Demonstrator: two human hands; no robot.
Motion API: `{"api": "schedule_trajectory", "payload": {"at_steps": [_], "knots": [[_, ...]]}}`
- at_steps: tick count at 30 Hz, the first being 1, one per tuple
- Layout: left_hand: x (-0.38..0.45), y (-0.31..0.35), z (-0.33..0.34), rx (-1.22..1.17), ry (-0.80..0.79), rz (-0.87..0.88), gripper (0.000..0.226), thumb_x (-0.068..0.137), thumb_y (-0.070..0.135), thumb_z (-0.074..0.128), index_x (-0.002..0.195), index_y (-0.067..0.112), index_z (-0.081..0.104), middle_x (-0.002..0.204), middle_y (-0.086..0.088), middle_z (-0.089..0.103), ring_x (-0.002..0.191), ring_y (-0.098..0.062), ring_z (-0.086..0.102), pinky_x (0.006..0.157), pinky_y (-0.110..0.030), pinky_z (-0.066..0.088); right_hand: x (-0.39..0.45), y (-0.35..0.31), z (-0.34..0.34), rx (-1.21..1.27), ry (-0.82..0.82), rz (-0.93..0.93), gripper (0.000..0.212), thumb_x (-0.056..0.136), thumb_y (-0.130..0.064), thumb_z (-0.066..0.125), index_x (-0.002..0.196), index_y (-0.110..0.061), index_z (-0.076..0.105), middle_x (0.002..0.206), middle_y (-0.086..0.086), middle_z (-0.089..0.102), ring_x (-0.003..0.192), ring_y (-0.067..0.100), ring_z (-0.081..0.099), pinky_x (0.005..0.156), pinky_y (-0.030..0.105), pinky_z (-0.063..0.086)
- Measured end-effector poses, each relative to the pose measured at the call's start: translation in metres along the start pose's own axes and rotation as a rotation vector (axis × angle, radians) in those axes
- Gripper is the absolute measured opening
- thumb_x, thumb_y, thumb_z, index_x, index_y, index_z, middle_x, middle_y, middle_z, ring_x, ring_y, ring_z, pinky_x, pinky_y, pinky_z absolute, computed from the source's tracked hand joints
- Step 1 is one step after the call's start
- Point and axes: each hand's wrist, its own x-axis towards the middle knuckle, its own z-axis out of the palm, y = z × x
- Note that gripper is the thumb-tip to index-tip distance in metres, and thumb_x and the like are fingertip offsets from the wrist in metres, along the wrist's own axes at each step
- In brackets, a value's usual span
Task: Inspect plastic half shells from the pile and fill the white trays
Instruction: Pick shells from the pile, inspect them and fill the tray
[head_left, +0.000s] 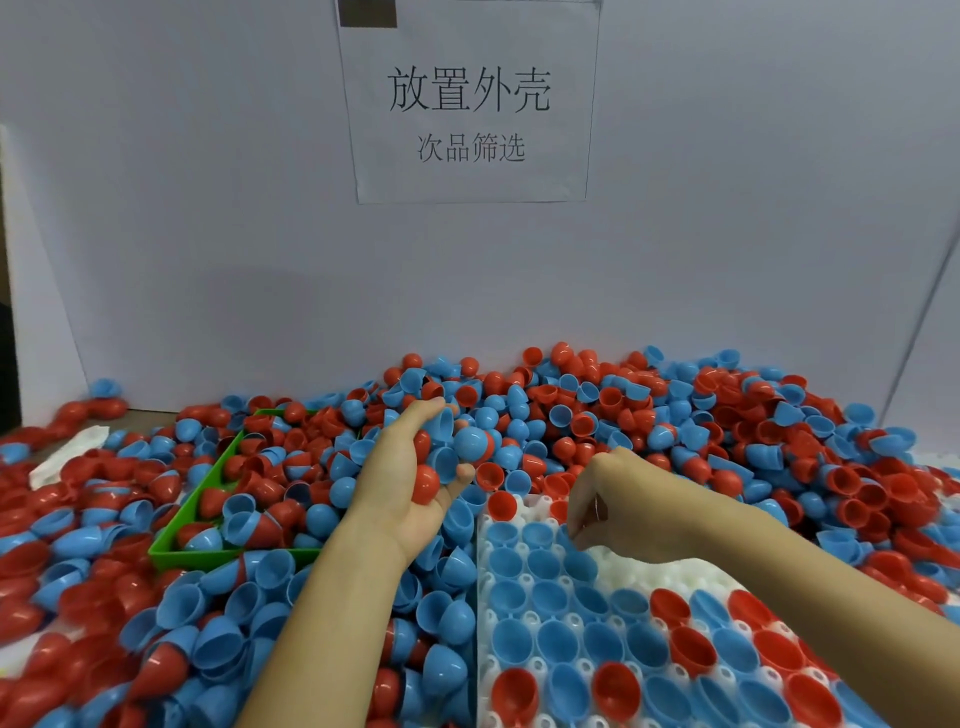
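We see a big pile of red and blue half shells (597, 410) heaped across the desk against a white wall (208, 234). The left hand (415, 478) is raised palm-up over the pile, its grip curled around a handful of shells: a red shell (426, 482) sits in the palm and a joined blue-and-red one (474, 445) rests at the fingertips. The right hand (618, 509) hangs over the far end of the white tray (618, 571), its fingers bent down and bunched toward a blue shell in a pocket; we cannot tell whether that grip pinches anything. The tray lies at lower right, most of its pockets filled with blue and red shells set open side up. A green bin (192, 553) at left, half buried in the pile, also holds shells. A paper sign (470, 104) with printed characters hangs on the wall.
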Motion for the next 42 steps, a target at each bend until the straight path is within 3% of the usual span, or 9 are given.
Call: {"api": "schedule_trajectory", "payload": {"at_steps": [8,13,18,21,25,30,34,37,42], "knots": [[0.001,-0.002,-0.001,0.021,0.001,-0.002,0.011,0.092,0.021,0.066,0.095,0.01,0.068,0.074,-0.005,0.072,0.057,-0.014,0.069,0.041,-0.022,0.047,0.001,0.001,0.006,0.017,-0.022,0.038,0.005,0.084,-0.012,0.078,0.085,-0.017,0.079,0.072,-0.019,0.065,0.068,-0.008,0.063,0.059,0.008,0.05],[0.002,-0.003,-0.001,0.023,-0.01,-0.009,0.015,0.092,0.021,0.066,0.1,0.008,0.067,0.074,-0.006,0.072,0.059,-0.015,0.069,0.041,-0.022,0.046,-0.003,0.0,0.007,-0.039,-0.023,-0.009,0.009,0.088,-0.007,0.074,0.092,-0.013,0.08,0.095,-0.006,0.076,0.073,-0.003,0.064,0.063,0.007,0.05],[0.002,-0.004,-0.001,0.008,0.001,-0.009,0.02,0.092,0.021,0.067,0.105,0.007,0.068,0.078,-0.008,0.071,0.061,-0.016,0.069,0.041,-0.023,0.047,-0.001,-0.006,0.001,-0.091,-0.055,-0.05,0.016,0.091,-0.003,0.067,0.098,-0.009,0.079,0.1,-0.002,0.077,0.085,0.004,0.069,0.074,0.018,0.057],[0.003,-0.004,-0.001,0.011,-0.002,-0.015,0.018,0.091,0.023,0.067,0.101,0.008,0.069,0.081,-0.008,0.071,0.064,-0.017,0.069,0.042,-0.023,0.047,-0.001,-0.012,-0.01,-0.096,0.056,-0.075,0.016,0.094,-0.008,0.063,0.097,-0.01,0.079,0.097,-0.003,0.076,0.085,0.01,0.07,0.077,0.027,0.059],[0.004,-0.006,0.0,0.012,-0.002,-0.019,0.023,0.092,0.025,0.067,0.106,0.007,0.068,0.087,-0.01,0.071,0.075,-0.021,0.07,0.044,-0.024,0.049,0.004,-0.03,-0.016,0.15,0.407,-0.092,0.018,0.099,-0.02,0.058,0.096,-0.014,0.075,0.087,-0.006,0.074,0.076,0.01,0.069,0.072,0.024,0.058],[0.003,-0.008,0.003,-0.004,-0.036,-0.023,0.024,0.093,0.028,0.066,0.109,0.009,0.07,0.096,-0.012,0.073,0.072,-0.019,0.071,0.046,-0.025,0.051,0.012,-0.054,-0.011,0.6,0.298,0.074,0.029,0.096,-0.047,0.059,0.087,-0.022,0.072,0.072,-0.003,0.075,0.067,0.011,0.073,0.063,0.023,0.061],[0.005,-0.01,0.005,-0.012,-0.018,-0.015,0.029,0.094,0.028,0.066,0.116,0.009,0.068,0.11,-0.015,0.072,0.081,-0.019,0.071,0.056,-0.028,0.057,0.018,-0.06,-0.003,0.669,0.399,0.092,0.016,0.092,-0.038,0.069,0.089,-0.023,0.075,0.074,-0.009,0.074,0.067,0.007,0.07,0.062,0.021,0.059],[0.006,-0.012,0.005,0.013,-0.03,-0.004,0.027,0.096,0.027,0.062,0.113,0.008,0.068,0.104,-0.012,0.075,0.085,-0.017,0.072,0.061,-0.028,0.058,0.021,-0.063,0.0,0.754,0.506,0.068,0.004,0.089,-0.029,0.074,0.089,-0.026,0.071,0.087,-0.007,0.072,0.078,0.008,0.069,0.065,0.019,0.057],[0.007,-0.015,0.003,0.005,-0.076,-0.007,0.031,0.095,0.03,0.066,0.117,0.009,0.068,0.111,-0.009,0.075,0.099,-0.02,0.074,0.067,-0.028,0.059,0.021,-0.069,-0.005,0.743,0.516,-0.011,0.001,0.092,-0.02,0.071,0.092,-0.019,0.072,0.091,-0.004,0.071,0.08,0.014,0.069,0.066,0.018,0.055]]}}
